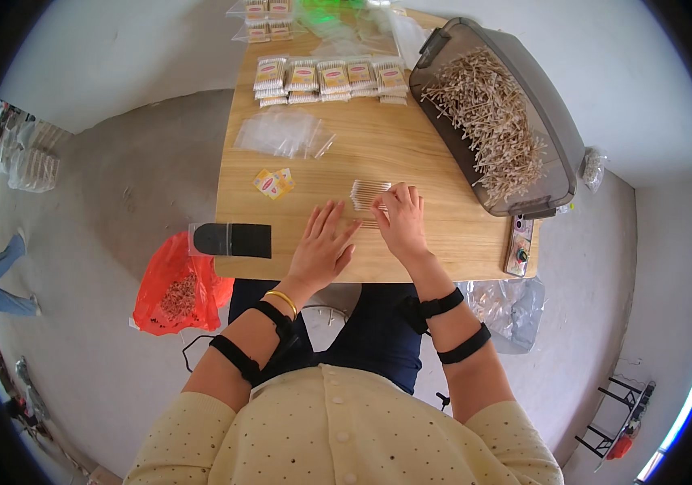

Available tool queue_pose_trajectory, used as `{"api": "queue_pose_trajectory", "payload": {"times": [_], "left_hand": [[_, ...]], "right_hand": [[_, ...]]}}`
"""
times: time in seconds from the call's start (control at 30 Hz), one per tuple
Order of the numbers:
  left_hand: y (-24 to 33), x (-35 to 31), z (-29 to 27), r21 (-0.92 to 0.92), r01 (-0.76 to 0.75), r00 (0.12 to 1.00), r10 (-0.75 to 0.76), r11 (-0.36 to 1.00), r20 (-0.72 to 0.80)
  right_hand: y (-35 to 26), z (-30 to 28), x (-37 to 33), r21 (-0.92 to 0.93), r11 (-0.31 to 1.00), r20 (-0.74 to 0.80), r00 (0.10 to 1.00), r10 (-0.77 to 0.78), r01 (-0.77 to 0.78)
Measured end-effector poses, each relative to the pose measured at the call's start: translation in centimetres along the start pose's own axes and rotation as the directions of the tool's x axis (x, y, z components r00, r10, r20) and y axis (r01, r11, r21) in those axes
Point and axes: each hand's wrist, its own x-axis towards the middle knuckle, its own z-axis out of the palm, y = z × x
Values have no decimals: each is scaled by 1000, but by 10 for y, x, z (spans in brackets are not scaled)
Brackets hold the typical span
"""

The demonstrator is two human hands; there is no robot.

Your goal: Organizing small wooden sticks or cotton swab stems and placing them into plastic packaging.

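Swabs lie side by side on the desk, ahead of the left hand and at the fingertips of the right hand; the right fingers bend down over the swabs' right edge, thumb and forefinger close together, though I cannot tell whether they pinch one; the left fingers are stretched out and released, their tips beside a few stray swabs nearer the body; cards lie to the left, bags beyond them, and the tub stands to the right.

Pale walls, grey concrete floor
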Motion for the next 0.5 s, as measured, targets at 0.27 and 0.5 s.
{"api": "queue_pose_trajectory", "payload": {"times": [0.27, 0.5], "left_hand": [[0, 0, -1, -60, 55, 998, -54, 997, 13], [0, 0, -1, -51, 46, 999, -46, 998, -1]], "right_hand": [[-3, -2, -12, 26, 1000, 20, 1000, 13, -13], [2, -8, -24, 31, 999, 10, 1000, -14, 14]]}}
